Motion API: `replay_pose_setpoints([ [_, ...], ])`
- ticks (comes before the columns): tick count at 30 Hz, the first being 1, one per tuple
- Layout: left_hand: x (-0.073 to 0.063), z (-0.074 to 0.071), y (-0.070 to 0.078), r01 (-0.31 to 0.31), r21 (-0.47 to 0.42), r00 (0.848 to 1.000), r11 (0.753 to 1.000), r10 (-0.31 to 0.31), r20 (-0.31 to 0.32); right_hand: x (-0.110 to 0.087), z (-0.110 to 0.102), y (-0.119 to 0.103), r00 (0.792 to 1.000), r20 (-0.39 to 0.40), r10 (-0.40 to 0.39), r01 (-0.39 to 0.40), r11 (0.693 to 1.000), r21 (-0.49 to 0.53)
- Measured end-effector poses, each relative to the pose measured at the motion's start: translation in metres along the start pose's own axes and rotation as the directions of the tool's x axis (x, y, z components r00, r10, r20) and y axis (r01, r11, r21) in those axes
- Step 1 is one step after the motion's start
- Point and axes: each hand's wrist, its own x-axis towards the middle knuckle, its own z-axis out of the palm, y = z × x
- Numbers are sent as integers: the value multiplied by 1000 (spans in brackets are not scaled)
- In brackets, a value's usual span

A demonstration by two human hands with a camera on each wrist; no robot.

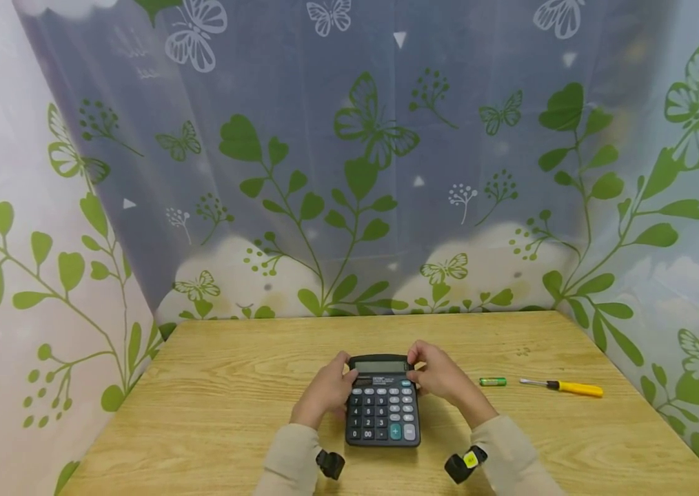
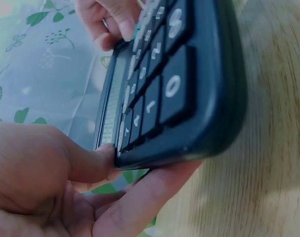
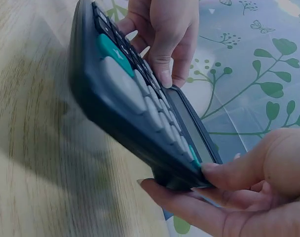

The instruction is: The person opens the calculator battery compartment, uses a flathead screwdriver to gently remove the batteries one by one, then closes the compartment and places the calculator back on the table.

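Note:
A black calculator (image 1: 369, 413) with dark number keys, grey keys and a green plus key faces up between both hands. My left hand (image 1: 326, 391) grips its left edge near the display, thumb on the front and fingers underneath. At the upper right corner, my right hand (image 1: 439, 373) pinches the edge the same way, as the right wrist view shows with the thumb (image 3: 234, 173) beside a small green key. Both wrist views show the calculator's body (image 2: 224, 89) tilted over the wooden surface. Its back is hidden.
Right of the hands, a green battery (image 1: 493, 381) lies on the wooden table (image 1: 231, 358). Beside it is a screwdriver (image 1: 573, 388) with a yellow handle, its shaft pointing left. A patterned curtain (image 1: 300, 172) with leaves and butterflies hangs behind the table.

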Motion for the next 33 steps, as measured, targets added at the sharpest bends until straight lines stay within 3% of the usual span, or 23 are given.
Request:
replay_pose_setpoints([
  [11,-1,-2,2,-3,-23,1000,1000,3,-4,1,2,4,999,-9,31,-31,999,-15],
  [18,-1,-3,5,4,-30,1000,1000,-4,-3,0,0,3,998,-15,60,-61,994,-89],
  [26,-2,0,6,11,0,1000,1000,-11,-17,-1,-2,4,999,17,42,-39,983,-182],
  [33,1,4,3,17,14,1000,1000,-17,-11,-1,-3,6,999,23,33,-27,979,-201],
])
